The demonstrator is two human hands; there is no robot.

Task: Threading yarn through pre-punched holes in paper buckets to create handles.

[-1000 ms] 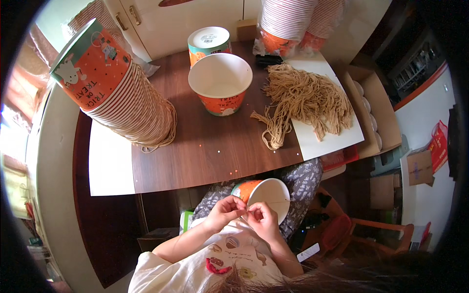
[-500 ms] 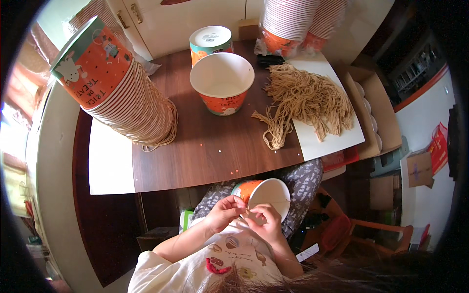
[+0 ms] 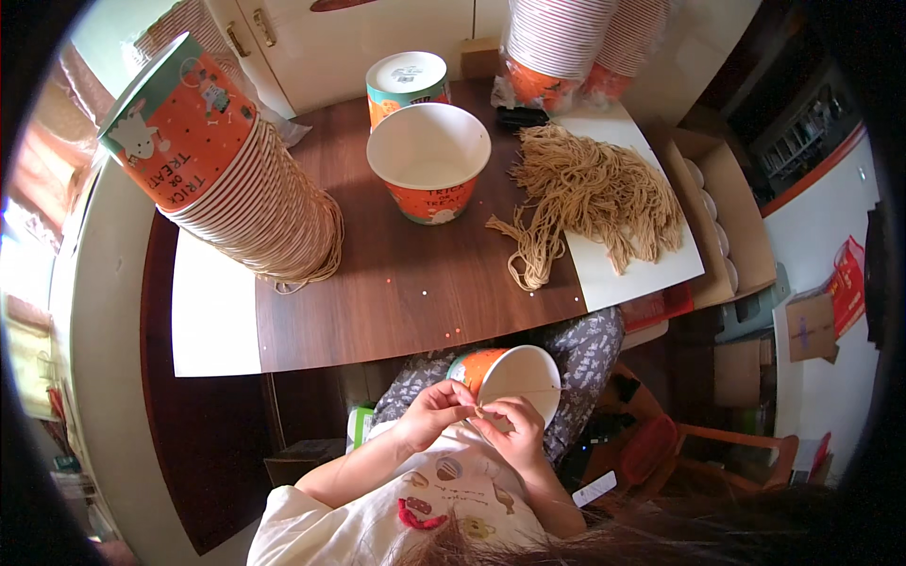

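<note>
An orange and green paper bucket [image 3: 534, 370] lies tilted in my lap, its white inside facing up and to the right. A thin tan cord [image 3: 530, 391] runs across its mouth toward my fingers. My left hand [image 3: 436, 413] pinches the cord beside the rim, thumb against forefinger. My right hand [image 3: 511, 424] also has its fingertips closed on the cord, close to the left ones. A small tan bit shows between them; whether it is a knot I cannot tell. On the table lies a heap of tan cords [image 3: 604, 193], several trailing toward the near edge.
One bucket [image 3: 429, 160] stands upright mid-table, with an upturned bucket [image 3: 408, 75] behind it. A tall stack of nested buckets [image 3: 250, 193] leans at the left. Wrapped bucket stacks [image 3: 557, 42] stand at the back right. A cardboard box [image 3: 746, 203] adjoins the table's right edge.
My fingertips have shifted very slightly around the cord. The bucket in my lap and the things on the table stay where they were.
</note>
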